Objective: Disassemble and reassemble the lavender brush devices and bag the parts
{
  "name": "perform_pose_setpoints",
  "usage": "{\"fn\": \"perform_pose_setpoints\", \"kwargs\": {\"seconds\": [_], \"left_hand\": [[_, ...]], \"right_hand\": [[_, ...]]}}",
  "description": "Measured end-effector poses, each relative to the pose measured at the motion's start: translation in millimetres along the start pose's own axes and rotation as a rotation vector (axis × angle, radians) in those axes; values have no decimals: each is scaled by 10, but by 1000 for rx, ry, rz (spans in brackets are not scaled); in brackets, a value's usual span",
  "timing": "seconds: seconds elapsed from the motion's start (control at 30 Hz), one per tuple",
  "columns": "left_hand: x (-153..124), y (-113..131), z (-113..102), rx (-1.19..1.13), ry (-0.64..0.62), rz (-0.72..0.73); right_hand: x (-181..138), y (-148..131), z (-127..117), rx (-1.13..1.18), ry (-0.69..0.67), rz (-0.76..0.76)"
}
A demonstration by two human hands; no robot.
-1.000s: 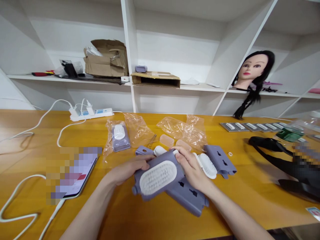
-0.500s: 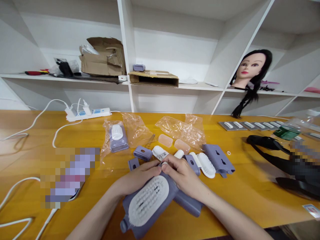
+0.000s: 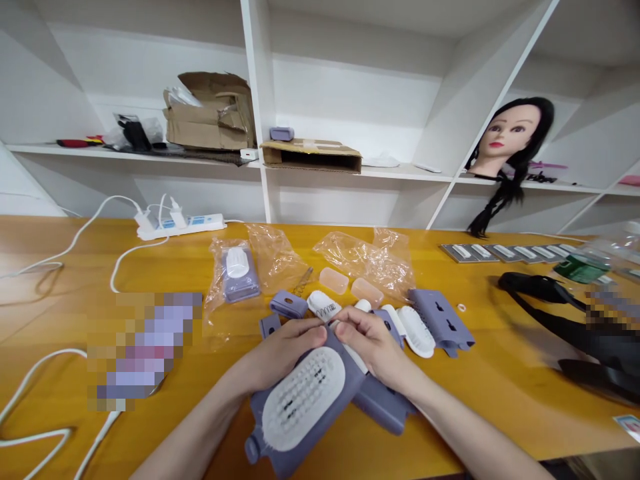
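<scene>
A purple plastic casing (image 3: 350, 387) with a white oval bristle pad (image 3: 305, 398) on its face lies tilted between my hands. My left hand (image 3: 285, 350) is closed on the casing's far left edge, thumb on top. My right hand (image 3: 375, 347) grips its far right corner, thumb and fingers pinched close to the left thumb. A white edge shows along the casing beneath the right hand. Under it lies another purple casing piece (image 3: 383, 407). Just beyond the fingers sits a white oval part with a spring (image 3: 324, 305). What the fingertips press is partly hidden.
Purple end pieces (image 3: 289, 305), a white oval shell (image 3: 416, 331), a slotted purple cover (image 3: 443, 320) and pinkish oval pads (image 3: 334, 281) lie beyond my hands. A bagged purple unit (image 3: 241, 277) is at left. Black straps (image 3: 537, 313) lie right; a power strip (image 3: 183, 227) stands behind.
The casing has turned slightly in my hands, and a white edge now shows under my right hand. My right thumb has shifted a little away from the left one. The view has moved slightly.
</scene>
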State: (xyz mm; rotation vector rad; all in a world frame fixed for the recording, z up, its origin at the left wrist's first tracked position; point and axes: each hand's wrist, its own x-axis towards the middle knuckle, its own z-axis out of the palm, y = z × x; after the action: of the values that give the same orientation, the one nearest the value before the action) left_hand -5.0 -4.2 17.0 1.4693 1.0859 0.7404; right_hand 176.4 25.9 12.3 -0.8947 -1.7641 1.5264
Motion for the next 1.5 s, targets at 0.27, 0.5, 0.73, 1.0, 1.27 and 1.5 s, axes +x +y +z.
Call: {"fn": "perform_pose_setpoints", "kwargs": {"seconds": [0.27,0.5,0.73,1.0,1.27,1.5], "left_hand": [[13,1,-21,53,106,35],[39,-38,-4,-69,76,45],[56,-84,82,-268,126,18],[20,-17,81,-48,95,82],[79,-60,74,-67,31,50],[213,-291,-6,-392,162,-168]], "right_hand": [[32,-61,-47,-397,114,-221],[40,-97,-25,-456,95,-224],[25,-45,-23,-172,123,-188],[-42,-103,-43,-330,139,-198],[37,-149,-146,-398,-69,-120],[44,-181,-375,-347,-148,-157]]}}
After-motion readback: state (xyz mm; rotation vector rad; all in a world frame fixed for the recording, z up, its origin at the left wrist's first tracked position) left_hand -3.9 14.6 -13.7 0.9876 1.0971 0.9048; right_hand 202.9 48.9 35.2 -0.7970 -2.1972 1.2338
